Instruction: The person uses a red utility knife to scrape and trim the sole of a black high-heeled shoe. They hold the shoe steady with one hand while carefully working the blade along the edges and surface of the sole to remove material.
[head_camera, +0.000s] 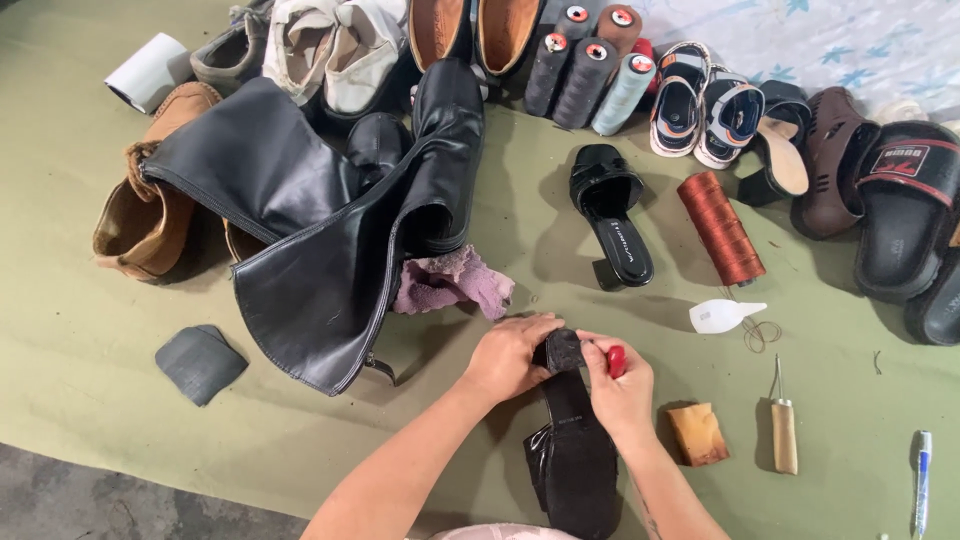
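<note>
Gripping the heel end of a black heeled leather sandal (572, 440) between both hands.
Its long axis runs toward the person; left hand (508, 355) clasps the heel; right hand (622, 390), equally near, pinches a small red tool (616, 360).

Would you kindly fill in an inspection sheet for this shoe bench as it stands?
Surface: olive cloth, creased.
Job's things: black heeled sandal held at its heel end; small red tool in right hand.
Clutter: black boots, matching sandal, rust thread spool, awl, tan block, white nozzle bottle, purple rag.
Grippers: left hand grips the sandal; right hand pinches the red tool against it.
Cables: nothing seen.
Surroundings: shoes and thread cones along the far edge.
</note>
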